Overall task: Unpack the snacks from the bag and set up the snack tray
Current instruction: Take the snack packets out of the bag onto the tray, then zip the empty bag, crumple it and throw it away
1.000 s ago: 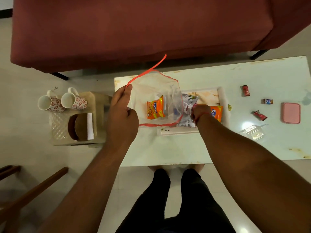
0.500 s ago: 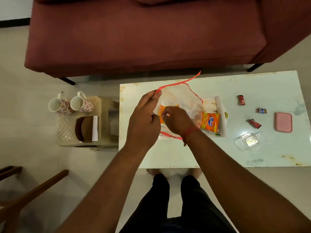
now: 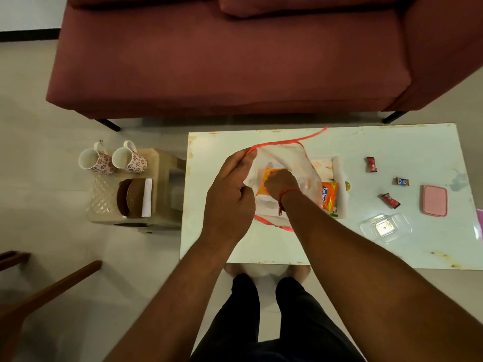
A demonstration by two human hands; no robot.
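A clear plastic bag (image 3: 281, 158) with a red rim stands open on the pale table (image 3: 261, 244). My left hand (image 3: 230, 194) pinches the bag's rim at its near left and holds it up. My right hand (image 3: 281, 185) is down inside the bag, fingers closed on an orange snack packet (image 3: 262, 188). Behind the bag lies a white tray (image 3: 339, 176) that holds a second orange snack packet (image 3: 328, 195). The bag hides the tray's left part.
Three small wrapped candies (image 3: 371, 164) (image 3: 402, 181) (image 3: 390, 200), a pink lidded box (image 3: 434, 200) and a clear plastic container (image 3: 384, 227) lie on the table's right. A side stool (image 3: 162, 210) at left carries two mugs (image 3: 129, 159). A red sofa (image 3: 235, 61) stands beyond the table.
My right hand left the tray side, went into the bag and closed on the orange packet. My left hand stayed on the bag's rim while the view shifted.
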